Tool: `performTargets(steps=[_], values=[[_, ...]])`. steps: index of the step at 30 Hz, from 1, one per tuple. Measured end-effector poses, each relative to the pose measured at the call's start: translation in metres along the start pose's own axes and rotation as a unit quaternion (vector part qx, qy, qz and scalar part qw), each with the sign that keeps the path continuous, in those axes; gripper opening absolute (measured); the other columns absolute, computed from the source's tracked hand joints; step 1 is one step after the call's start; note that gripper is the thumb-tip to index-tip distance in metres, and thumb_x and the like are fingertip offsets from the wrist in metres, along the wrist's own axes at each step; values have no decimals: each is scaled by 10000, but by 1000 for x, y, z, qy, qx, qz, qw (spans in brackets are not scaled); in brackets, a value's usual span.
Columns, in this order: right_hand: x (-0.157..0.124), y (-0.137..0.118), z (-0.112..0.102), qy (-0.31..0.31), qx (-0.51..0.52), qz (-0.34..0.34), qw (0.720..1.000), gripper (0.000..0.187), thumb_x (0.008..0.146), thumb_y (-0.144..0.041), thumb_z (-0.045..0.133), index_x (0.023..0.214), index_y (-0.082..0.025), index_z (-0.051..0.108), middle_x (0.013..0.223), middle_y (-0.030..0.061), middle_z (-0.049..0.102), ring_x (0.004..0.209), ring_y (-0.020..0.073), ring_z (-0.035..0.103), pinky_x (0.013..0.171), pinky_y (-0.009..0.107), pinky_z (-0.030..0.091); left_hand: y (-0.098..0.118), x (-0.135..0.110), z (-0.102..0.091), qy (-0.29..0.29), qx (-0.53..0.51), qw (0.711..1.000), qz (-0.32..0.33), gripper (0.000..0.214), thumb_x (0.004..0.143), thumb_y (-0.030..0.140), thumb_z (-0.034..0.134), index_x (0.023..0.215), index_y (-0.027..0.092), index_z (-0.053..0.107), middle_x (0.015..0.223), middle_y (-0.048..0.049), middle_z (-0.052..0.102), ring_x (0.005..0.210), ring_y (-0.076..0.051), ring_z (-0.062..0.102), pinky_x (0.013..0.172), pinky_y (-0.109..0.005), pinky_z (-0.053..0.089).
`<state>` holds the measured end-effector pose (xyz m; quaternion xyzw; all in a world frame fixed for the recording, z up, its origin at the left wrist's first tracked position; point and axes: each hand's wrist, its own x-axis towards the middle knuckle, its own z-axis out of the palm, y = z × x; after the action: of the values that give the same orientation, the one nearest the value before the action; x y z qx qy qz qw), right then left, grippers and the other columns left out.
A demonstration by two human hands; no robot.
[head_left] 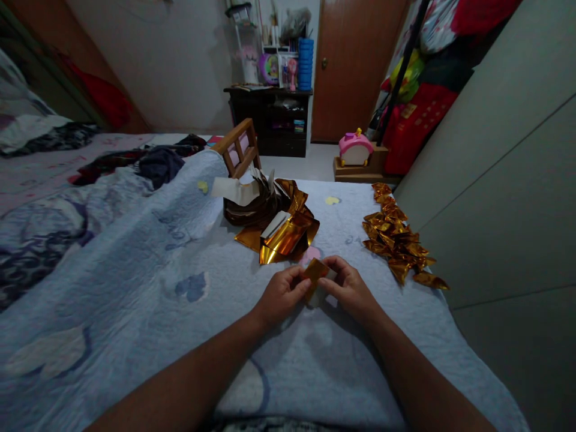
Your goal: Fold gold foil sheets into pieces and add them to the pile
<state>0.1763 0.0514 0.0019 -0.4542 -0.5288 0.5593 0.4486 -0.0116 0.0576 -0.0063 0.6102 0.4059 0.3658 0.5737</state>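
Between my two hands is a small piece of gold foil paper [316, 271], partly folded, with a pale side showing at its lower right. My left hand [285, 292] pinches its left edge between thumb and fingers. On the other side, my right hand [348, 285] grips the right edge, thumb toward the middle. Beyond them lies a loose stack of gold foil sheets [290, 234], some with the pale backing up. To the right, a pile of folded gold foil pieces [396, 234] runs along the bed's edge.
The light blue bedsheet [189, 336] lies under everything. Crumpled clothes [157, 165] are at the left, near a wooden bed rail [240, 147]. A pale cabinet [508, 198] rises close on the right. Past the bed stand a pink toy [355, 149] and a dark shelf [270, 120].
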Motion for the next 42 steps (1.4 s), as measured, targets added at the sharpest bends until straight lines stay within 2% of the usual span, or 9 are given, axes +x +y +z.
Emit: performTargets(steps=[3, 6, 11, 18, 21, 25, 33, 38, 42], values=[[0, -2, -2, 11, -31, -14, 999, 249, 787, -386, 711, 940, -200, 650, 869, 20, 660, 793, 174, 602, 717, 295, 472, 0, 0, 2, 5, -13, 1000, -8, 235, 850, 383, 660, 839, 160, 589, 741, 9, 567, 646, -119, 534, 609, -233, 439], [1, 0, -2, 10, -70, -6, 997, 182, 810, -371, 666, 835, -193, 634, 749, -4, 626, 684, 150, 562, 633, 270, 438, 0, 0, 3, 43, -58, 997, -13, 286, 818, 355, 689, 1006, 188, 552, 753, 38, 554, 644, -109, 544, 604, -215, 432], [2, 8, 1, 15, -126, -14, 992, 179, 826, -332, 628, 934, -191, 650, 820, 14, 681, 731, 167, 615, 662, 278, 477, -2, -1, 4, 59, -24, 998, 0, 377, 877, 315, 619, 1205, 210, 467, 731, 62, 512, 641, -110, 534, 604, -212, 406], [3, 12, 7, 56, -228, -44, 971, 90, 847, -280, 578, 848, -205, 628, 776, 14, 664, 728, 182, 616, 698, 307, 466, -3, -5, 5, 71, 208, 975, 42, 249, 915, 207, 527, 1164, 208, 511, 745, 36, 580, 640, -141, 572, 627, -254, 404], [4, 15, 8, 70, -333, -89, 936, 37, 834, -214, 573, 805, -211, 595, 790, 31, 633, 771, 197, 578, 717, 319, 437, -3, -5, 3, 82, 311, 945, 54, 152, 898, 190, 559, 1050, 205, 561, 792, 3, 623, 722, -175, 603, 687, -285, 429], [6, 18, 10, 56, -439, -133, 887, 99, 846, -154, 557, 770, -216, 559, 815, 51, 602, 820, 218, 534, 748, 333, 410, -4, -2, 2, 70, 415, 903, 89, 47, 890, 170, 586, 927, 196, 601, 866, -35, 642, 848, -215, 594, 788, -332, 454], [3, 20, 11, 22, -498, -176, 849, 129, 899, -117, 546, 817, -200, 601, 859, 65, 599, 854, 226, 512, 770, 335, 407, -7, 1, -1, 45, 435, 892, 119, 87, 930, 188, 598, 950, 169, 681, 933, -60, 633, 942, -228, 585, 858, -352, 469], [0, 22, 7, -6, -493, -217, 842, 156, 885, -68, 555, 829, -186, 639, 859, 69, 591, 858, 226, 514, 767, 337, 420, -9, 2, -3, 45, 430, 892, 129, 99, 926, 193, 626, 969, 175, 713, 916, -54, 624, 928, -218, 588, 836, -336, 475], [-1, 22, 1, -17, -475, -222, 851, 168, 879, -58, 573, 848, -188, 676, 857, 64, 605, 852, 220, 525, 767, 337, 437, -13, 4, -4, 37, 433, 887, 157, 144, 937, 192, 617, 1028, 186, 728, 906, -51, 620, 898, -209, 586, 806, -324, 480]])
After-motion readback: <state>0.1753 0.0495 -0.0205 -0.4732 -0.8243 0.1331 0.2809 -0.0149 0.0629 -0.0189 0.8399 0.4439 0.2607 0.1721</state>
